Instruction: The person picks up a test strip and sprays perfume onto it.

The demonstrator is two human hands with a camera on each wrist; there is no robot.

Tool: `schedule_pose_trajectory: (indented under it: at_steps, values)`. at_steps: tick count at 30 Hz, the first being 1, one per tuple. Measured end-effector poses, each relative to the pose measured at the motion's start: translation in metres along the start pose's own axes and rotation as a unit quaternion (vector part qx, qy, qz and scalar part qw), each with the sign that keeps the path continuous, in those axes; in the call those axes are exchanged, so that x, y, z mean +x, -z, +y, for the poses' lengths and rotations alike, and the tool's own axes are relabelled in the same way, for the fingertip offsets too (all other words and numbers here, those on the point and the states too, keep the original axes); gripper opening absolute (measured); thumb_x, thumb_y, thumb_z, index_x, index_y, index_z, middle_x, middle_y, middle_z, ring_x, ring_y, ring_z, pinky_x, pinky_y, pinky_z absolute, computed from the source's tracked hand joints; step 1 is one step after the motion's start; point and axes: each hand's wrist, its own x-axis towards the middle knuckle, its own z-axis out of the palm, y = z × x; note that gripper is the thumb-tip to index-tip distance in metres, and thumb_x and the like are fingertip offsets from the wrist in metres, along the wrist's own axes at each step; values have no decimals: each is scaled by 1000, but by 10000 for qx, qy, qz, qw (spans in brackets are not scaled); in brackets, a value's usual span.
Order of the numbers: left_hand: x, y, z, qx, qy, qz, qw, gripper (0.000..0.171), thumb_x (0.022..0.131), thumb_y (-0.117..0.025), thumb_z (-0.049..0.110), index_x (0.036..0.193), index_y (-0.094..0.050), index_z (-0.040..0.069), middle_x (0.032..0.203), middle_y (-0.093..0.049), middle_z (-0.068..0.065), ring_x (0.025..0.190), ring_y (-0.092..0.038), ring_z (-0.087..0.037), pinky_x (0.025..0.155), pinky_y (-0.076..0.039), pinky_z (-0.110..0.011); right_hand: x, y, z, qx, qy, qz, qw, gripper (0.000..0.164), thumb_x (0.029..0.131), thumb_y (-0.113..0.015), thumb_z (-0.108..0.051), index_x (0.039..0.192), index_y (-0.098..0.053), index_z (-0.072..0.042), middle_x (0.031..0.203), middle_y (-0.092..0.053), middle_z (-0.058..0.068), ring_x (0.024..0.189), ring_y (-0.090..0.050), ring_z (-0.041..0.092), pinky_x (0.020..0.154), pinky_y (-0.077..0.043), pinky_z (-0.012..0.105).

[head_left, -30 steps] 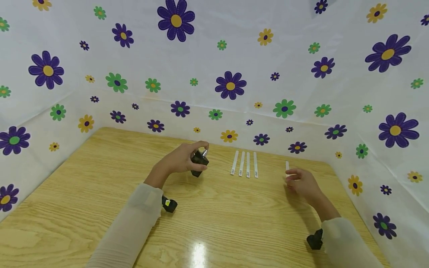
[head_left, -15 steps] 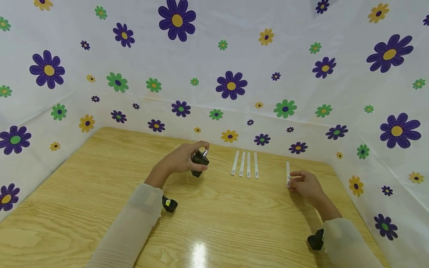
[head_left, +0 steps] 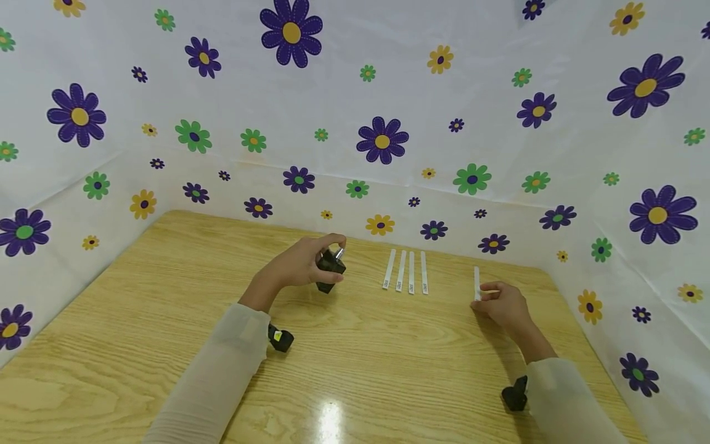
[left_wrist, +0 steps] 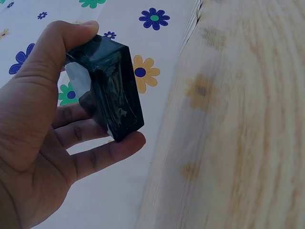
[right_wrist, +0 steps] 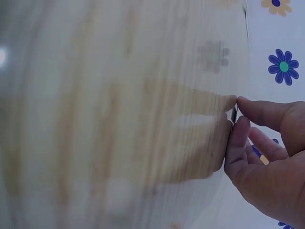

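My left hand (head_left: pixel 302 262) grips a dark, faceted glass perfume bottle (head_left: pixel 328 271) with a silver neck. The bottle is tilted and held above the table; in the left wrist view my left hand (left_wrist: pixel 43 124) has its thumb on one end of the bottle (left_wrist: pixel 116 86) and fingertips along the other side. At the right, my right hand (head_left: pixel 501 305) is at the near end of a white paper strip (head_left: pixel 476 280) lying on the table. Seen from the right wrist, thumb and finger of the right hand (right_wrist: pixel 267 143) come together around the end of the strip (right_wrist: pixel 234 114).
Several more white paper strips (head_left: pixel 411 272), printed at their near ends, lie in a row between the hands. The wooden table (head_left: pixel 366 357) ends at a white flowered cloth (head_left: pixel 333 111) at the back and both sides. Black camera mounts sit under both wrists.
My right fingers have shifted along the paper strip; the thumb now covers its near end, which showed half a second ago. The left hand and perfume bottle have stayed in place.
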Motion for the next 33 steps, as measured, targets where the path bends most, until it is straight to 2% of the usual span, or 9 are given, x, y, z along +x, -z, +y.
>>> schedule_pose_trajectory:
  at_steps: [5,15,19,22,24,28,33]
  values:
    - [0,1,-1,-11,-7,-8,10000,58,87,-81,41,134,-49,30,93,-62,-6,79,-56,-21,70,-49,-37,0,-1,-4,45,-133,65,9999,53,90,-76,-7,134,-53,12,112,-64,25,87,-66,23,67,-54,25]
    - [1,0,-2,-37,-32,-23,10000,56,87,-82,41,132,-49,31,93,-61,-7,79,-56,-22,70,-48,-37,0,-1,-5,181,-207,102,9996,55,90,-75,-2,137,-50,10,113,-63,26,90,-64,23,65,-52,22]
    - [1,0,-2,-58,-18,-38,10000,55,87,-82,40,131,-49,32,93,-61,-7,79,-56,-22,70,-48,-37,1,-2,-5,299,-227,86,9993,58,90,-74,0,140,-48,9,109,-64,23,84,-63,17,64,-52,21]
    - [1,-1,-2,-45,8,-51,10000,55,87,-82,39,131,-49,32,92,-62,-7,79,-56,-22,70,-48,-37,1,-2,-5,353,-226,50,9991,59,90,-74,0,141,-46,10,110,-65,25,82,-63,15,65,-53,23]
    - [0,-1,-2,-45,23,-65,10000,55,87,-82,38,131,-49,32,92,-62,-7,79,-56,-22,70,-48,-38,1,-2,-4,318,-216,23,9993,59,91,-74,-1,141,-46,10,114,-64,29,84,-65,18,66,-54,24]
    - [0,-1,-2,-50,37,-87,9999,56,87,-82,39,132,-49,31,93,-62,-7,79,-57,-22,70,-49,-38,1,-2,-4,66,-164,-7,9998,52,92,-72,-5,138,-51,10,120,-63,33,89,-66,23,67,-52,26]
    - [0,-1,-3,-70,68,-80,9999,58,87,-82,40,133,-49,31,95,-63,-7,79,-58,-22,71,-49,-37,1,-3,-4,203,-164,-86,9996,40,96,-65,-4,132,-57,12,109,-69,28,80,-66,18,65,-53,29]
